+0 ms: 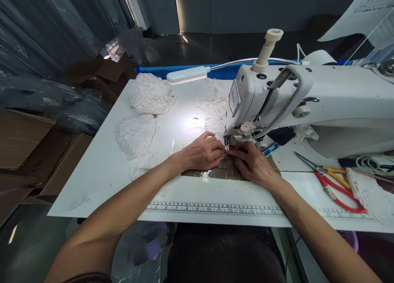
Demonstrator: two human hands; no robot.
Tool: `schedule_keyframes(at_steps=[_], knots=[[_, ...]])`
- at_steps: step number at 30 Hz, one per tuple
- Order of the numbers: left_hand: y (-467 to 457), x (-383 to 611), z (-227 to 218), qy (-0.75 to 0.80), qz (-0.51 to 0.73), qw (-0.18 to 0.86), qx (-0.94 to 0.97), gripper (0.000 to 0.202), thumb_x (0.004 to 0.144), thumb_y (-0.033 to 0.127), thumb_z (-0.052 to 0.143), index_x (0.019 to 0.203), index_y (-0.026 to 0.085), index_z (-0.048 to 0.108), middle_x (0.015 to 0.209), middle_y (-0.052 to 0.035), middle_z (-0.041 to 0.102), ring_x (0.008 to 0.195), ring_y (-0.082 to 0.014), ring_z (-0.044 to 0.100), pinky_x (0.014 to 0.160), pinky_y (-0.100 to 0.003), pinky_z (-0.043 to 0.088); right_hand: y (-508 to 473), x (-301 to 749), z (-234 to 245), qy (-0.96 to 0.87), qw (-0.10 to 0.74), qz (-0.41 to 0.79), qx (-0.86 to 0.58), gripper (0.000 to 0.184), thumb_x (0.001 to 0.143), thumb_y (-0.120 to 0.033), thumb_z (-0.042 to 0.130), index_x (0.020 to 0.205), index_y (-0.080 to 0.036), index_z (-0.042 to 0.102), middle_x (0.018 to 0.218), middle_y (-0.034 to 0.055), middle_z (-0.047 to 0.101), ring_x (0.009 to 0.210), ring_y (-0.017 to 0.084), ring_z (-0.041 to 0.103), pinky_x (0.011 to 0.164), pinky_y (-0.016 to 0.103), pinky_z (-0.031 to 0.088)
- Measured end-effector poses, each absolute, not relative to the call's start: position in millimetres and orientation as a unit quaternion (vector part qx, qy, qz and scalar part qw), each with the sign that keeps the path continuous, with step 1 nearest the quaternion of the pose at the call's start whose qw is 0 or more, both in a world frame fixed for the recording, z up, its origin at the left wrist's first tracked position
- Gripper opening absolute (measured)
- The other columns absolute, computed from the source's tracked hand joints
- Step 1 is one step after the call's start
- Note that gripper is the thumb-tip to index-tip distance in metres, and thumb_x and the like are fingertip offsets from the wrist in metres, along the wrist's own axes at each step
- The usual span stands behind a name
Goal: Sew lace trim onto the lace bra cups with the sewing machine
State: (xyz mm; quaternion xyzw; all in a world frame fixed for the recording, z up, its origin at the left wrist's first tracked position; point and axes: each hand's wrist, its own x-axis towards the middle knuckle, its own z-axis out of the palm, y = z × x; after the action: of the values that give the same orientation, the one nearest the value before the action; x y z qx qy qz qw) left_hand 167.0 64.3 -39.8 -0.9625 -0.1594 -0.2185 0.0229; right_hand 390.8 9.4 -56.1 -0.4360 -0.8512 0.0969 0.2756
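A sewing machine (246,94) stands on the table, its presser foot (227,141) lowered near a small piece of white lace (227,148). My left hand (205,151) is closed, fingers curled together, and grips the lace just left of the foot. On the other side, my right hand (254,162) reaches in with its index finger at the lace edge, fingers closed on it. Much of the lace lies hidden under my hands. More white lace (212,106) spreads behind the left hand, lit by the lamp (187,75).
Two heaps of white lace (150,94) lie on the table's left. At right are red-handled scissors (335,188), yellow-handled scissors (337,176), a blue thread snipper (271,149) and a lace scrap (369,192). A ruler strip (212,209) runs along the front edge. Cardboard boxes (27,151) stand left.
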Motion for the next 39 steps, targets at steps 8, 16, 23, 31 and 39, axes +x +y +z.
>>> schedule_keyframes(at_steps=[8, 16, 23, 31, 39], knots=[[64.7, 163.9, -36.0, -0.163, -0.199, 0.011, -0.966, 0.021, 0.090, 0.021, 0.048, 0.094, 0.016, 0.068, 0.103, -0.0069, 0.067, 0.087, -0.0175, 0.062, 0.099, -0.044, 0.041, 5.0, 386.4, -49.7, -0.869, 0.234, 0.051, -0.434, 0.037, 0.090, -0.018, 0.047, 0.123, -0.017, 0.063, 0.104, 0.0153, 0.056, 0.096, 0.029, 0.056, 0.079, 0.046, 0.052], [64.5, 162.9, -30.9, -0.184, -0.168, 0.021, -0.968, 0.024, 0.092, 0.023, 0.045, 0.101, 0.014, 0.066, 0.111, -0.0100, 0.063, 0.089, -0.0191, 0.061, 0.102, -0.050, 0.039, 5.6, 378.9, -47.8, -0.863, 0.190, 0.021, -0.468, 0.037, 0.090, -0.018, 0.042, 0.122, -0.014, 0.061, 0.104, 0.0162, 0.058, 0.092, 0.028, 0.056, 0.074, 0.041, 0.051], [68.6, 161.7, -31.8, -0.200, -0.140, 0.005, -0.970, 0.029, 0.094, 0.027, 0.044, 0.109, 0.013, 0.063, 0.120, -0.0128, 0.058, 0.097, -0.0221, 0.060, 0.102, -0.053, 0.040, 7.9, 372.2, -46.7, -0.857, 0.162, -0.018, -0.489, 0.037, 0.088, -0.016, 0.039, 0.118, -0.014, 0.061, 0.093, 0.0167, 0.059, 0.086, 0.029, 0.057, 0.069, 0.041, 0.050], [70.1, 161.1, -31.3, -0.220, -0.116, -0.001, -0.969, 0.030, 0.094, 0.030, 0.043, 0.114, 0.015, 0.060, 0.122, -0.0124, 0.056, 0.099, -0.0235, 0.058, 0.099, -0.053, 0.040, 8.8, 377.5, -48.1, -0.858, 0.168, 0.000, -0.486, 0.035, 0.091, -0.020, 0.039, 0.118, -0.017, 0.062, 0.095, 0.0165, 0.061, 0.087, 0.030, 0.058, 0.067, 0.041, 0.051], [71.7, 160.8, -32.0, -0.222, -0.126, 0.017, -0.967, 0.037, 0.097, 0.036, 0.040, 0.122, 0.012, 0.054, 0.115, -0.0128, 0.056, 0.093, -0.0223, 0.058, 0.098, -0.054, 0.041, 13.5, 399.5, -36.0, -0.808, 0.228, 0.159, -0.519, 0.035, 0.095, -0.032, 0.041, 0.124, -0.021, 0.058, 0.111, 0.0127, 0.062, 0.094, 0.026, 0.063, 0.076, 0.038, 0.054]])
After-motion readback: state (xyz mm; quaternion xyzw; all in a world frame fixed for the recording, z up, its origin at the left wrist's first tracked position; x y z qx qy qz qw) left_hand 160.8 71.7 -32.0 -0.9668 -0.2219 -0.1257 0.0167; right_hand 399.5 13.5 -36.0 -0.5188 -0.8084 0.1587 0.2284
